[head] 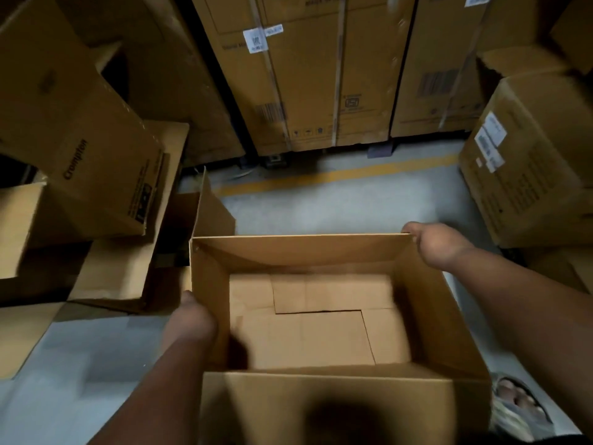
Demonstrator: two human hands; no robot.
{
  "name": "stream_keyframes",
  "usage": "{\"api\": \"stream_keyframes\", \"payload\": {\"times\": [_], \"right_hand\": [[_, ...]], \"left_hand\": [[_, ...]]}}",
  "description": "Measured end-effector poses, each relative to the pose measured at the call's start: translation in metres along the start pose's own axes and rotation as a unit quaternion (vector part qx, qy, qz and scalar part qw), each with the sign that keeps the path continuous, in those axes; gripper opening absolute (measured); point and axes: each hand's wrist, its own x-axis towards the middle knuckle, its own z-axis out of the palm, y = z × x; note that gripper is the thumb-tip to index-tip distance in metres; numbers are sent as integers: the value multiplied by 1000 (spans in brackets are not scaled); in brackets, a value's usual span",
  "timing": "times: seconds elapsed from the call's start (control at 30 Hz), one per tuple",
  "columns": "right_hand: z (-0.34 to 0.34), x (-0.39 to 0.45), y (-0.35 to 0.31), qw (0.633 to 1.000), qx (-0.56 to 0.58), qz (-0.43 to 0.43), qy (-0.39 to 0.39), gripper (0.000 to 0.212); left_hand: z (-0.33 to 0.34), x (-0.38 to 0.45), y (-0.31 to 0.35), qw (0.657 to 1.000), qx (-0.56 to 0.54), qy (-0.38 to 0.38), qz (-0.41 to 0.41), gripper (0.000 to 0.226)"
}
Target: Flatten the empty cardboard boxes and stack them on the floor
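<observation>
An open, empty cardboard box [308,252] is held in front of me, its top flaps spread and its bottom flaps folded shut inside. My left hand [189,319] grips the left wall near the front corner. At the far right corner my right hand [436,242] clasps the rim. One flap [211,207] stands up at the far left corner, and the near flap [321,403] hangs toward me.
Empty boxes [96,149] are heaped at the left, some lying partly flat on the floor [337,207]. Tall strapped cartons [321,75] line the back behind a yellow floor line. More cartons [529,168] stand at the right. A sandalled foot [516,403] shows at the lower right.
</observation>
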Motion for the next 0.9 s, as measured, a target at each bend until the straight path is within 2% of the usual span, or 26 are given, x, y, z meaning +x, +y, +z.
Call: {"api": "stream_keyframes", "payload": {"times": [0.1,0.17,0.27,0.33,0.4,0.43,0.5,0.57,0.6,0.63,0.7,0.77,0.83,0.9], "right_hand": [[-21,-2,5,999,-39,8,-26,23],[-35,-5,17,998,-25,26,-47,29],[-44,-8,41,995,-27,49,-86,31],[-36,-9,60,989,-52,67,-121,28],[-10,-2,85,983,-51,94,-148,26],[4,5,99,982,-43,109,-147,29],[24,17,115,983,19,127,-132,42],[17,13,92,985,61,100,-126,30],[10,10,82,981,102,102,-128,28],[1,9,72,970,164,113,-142,30],[-22,2,54,954,206,111,-186,43],[-42,-2,40,964,130,56,-225,64],[-59,-7,30,963,59,6,-262,76],[-69,-9,29,951,50,4,-307,86]], "left_hand": [[-15,0,14,994,96,-26,35,52],[-28,4,25,983,158,-64,67,65],[-50,17,36,967,174,-165,84,80],[-53,22,42,942,219,-236,96,74],[-38,28,44,917,250,-299,88,46],[-26,35,44,909,258,-313,91,40],[8,52,47,906,287,-294,100,43],[39,72,54,906,296,-276,126,56],[44,77,63,905,312,-256,136,52],[43,79,75,918,295,-229,133,42],[37,94,94,943,241,-191,126,32],[28,110,106,952,193,-204,117,34],[19,125,120,958,156,-218,100,26],[11,135,133,961,133,-229,75,22]]}}
